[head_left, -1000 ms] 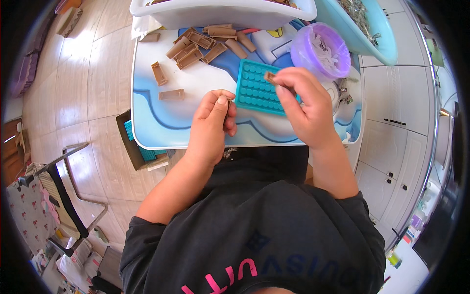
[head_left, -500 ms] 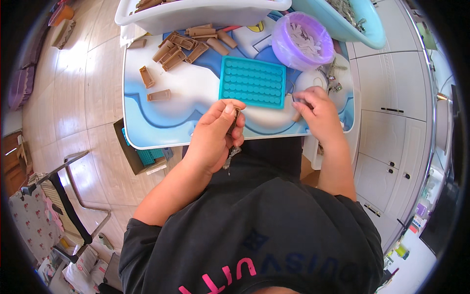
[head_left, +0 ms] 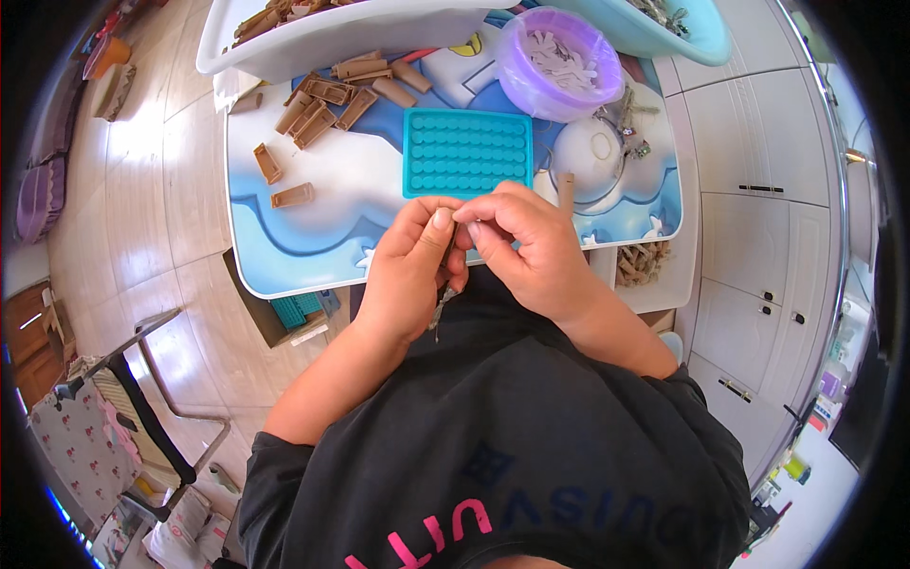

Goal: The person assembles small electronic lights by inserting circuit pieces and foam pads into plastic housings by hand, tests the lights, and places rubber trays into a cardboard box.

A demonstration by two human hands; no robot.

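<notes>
Brown plastic pieces (head_left: 305,126) are lying heaped left of the teal tray (head_left: 468,152). On the tray's near side, the left hand (head_left: 403,261) is pinching a thin dark piece (head_left: 450,248); the right hand (head_left: 536,248) is touching fingertips there, its grip unclear. Right of the tray, a purple tub (head_left: 519,87) is holding pale strips (head_left: 564,62).

A mostly hidden piece (head_left: 451,250) is held in the left grip (head_left: 409,254), with the right grip (head_left: 526,245) set against it; a teal tray (head_left: 467,152) is placed on the desk (head_left: 353,173).
</notes>
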